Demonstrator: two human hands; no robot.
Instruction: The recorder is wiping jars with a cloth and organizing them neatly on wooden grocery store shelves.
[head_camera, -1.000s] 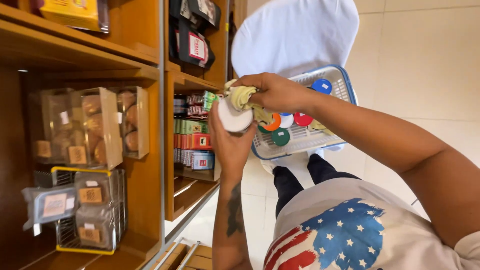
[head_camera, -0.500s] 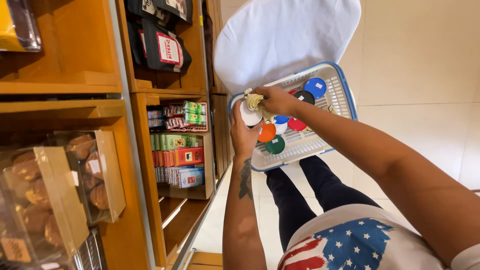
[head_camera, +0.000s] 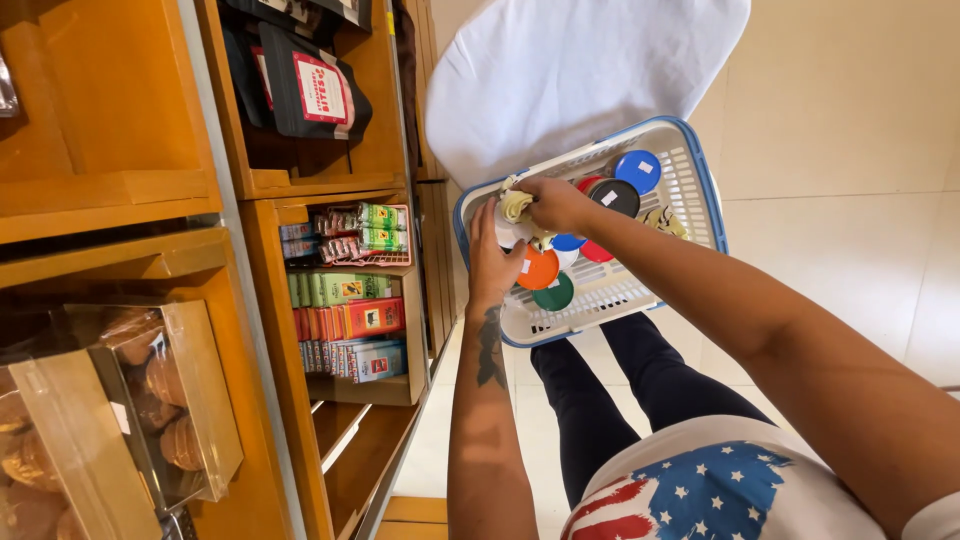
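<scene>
jar under left hand (head_camera: 492, 262): mostly hidden | cookie box (head_camera: 110, 420): cut by left edge | shelf packets (head_camera: 345, 320): too small

Shop interior: wooden shelves (head_camera: 300, 190) stocked with rows of small boxes (head_camera: 345, 320), dark pouches (head_camera: 305, 85), boxed pastries (head_camera: 150, 400); plastic shopping basket (head_camera: 690, 165) of lidded jars.

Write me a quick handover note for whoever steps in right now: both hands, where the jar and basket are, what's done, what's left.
Left hand: cupped around a white-lidded jar, at the basket's near-left corner.
Right hand: wiping that jar with a yellowish cloth.
Basket: white with a blue rim, on the floor beside the wooden shelves; it holds several jars with blue, black, red, orange and green lids.
Done: cannot tell which jars have been wiped.
Left: the jar is not yet set down or released.
</scene>
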